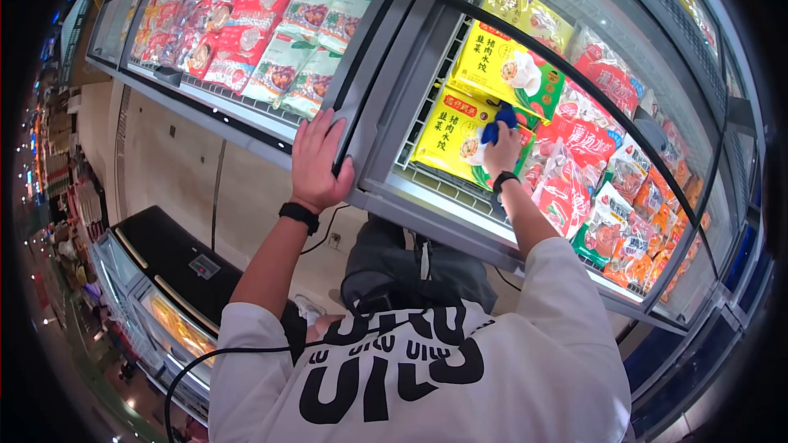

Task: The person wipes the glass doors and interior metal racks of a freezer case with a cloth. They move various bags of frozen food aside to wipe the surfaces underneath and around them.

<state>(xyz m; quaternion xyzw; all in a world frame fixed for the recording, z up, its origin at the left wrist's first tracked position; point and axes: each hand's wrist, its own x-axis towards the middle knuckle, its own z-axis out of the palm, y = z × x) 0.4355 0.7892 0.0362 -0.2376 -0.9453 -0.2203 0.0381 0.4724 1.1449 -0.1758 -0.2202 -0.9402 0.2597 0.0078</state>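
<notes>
My left hand (321, 162) lies flat with its fingers stretched over the grey frame (361, 127) at the corner of the left freezer. My right hand (502, 152) reaches into the right freezer, closed around a crumpled dark blue cloth (499, 125). Under and beside that hand is a yellow bag of dumplings (447, 135) with green and white printing. Another yellow dumpling bag (501, 66) lies just behind it, and red and white frozen food bags (579, 148) are to the right. The fingertips of my right hand are partly hidden by the cloth.
Glass lids with black rails (587, 74) cover parts of the freezers. Red bags (246, 29) and pale green bags (295, 57) fill the left one. Orange bags (644, 238) lie at the right. A black cable (238, 351) crosses near my body. Behind stands another display case (172, 316).
</notes>
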